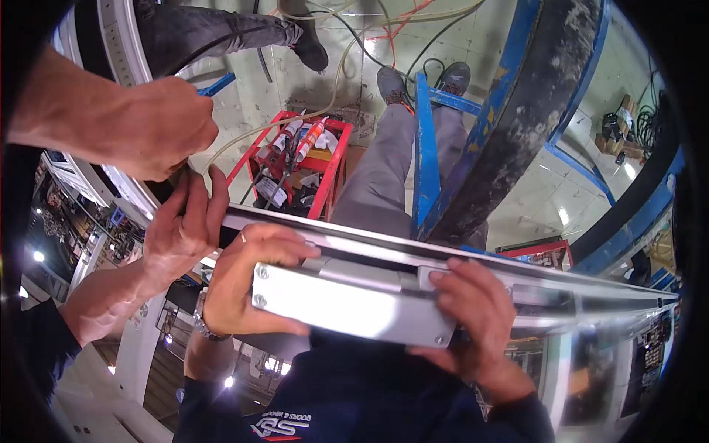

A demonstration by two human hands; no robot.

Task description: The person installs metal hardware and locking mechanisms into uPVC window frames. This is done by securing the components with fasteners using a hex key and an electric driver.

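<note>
My left hand (247, 284), with a watch on the wrist, wraps round the left end of a silver rectangular metal housing (347, 304). Screws show near both ends of the housing, and glare whitens its face. My right hand (476, 306) grips the other end, fingers over the top and thumb near the lower edge. The housing lies against a long metal profile (546, 277) running across in front of my body. Left of my hands, another person's two hands (166, 129) meet at the profile's end; what they hold is mostly hidden.
A red tool cart (343, 159) with tubes and tools stands beyond the profile. A blue frame (422, 148) with a worn dark curved surface rises beside my legs. Hoses and cables (347, 48) cross the floor. Another person's leg (221, 33) is at the upper left.
</note>
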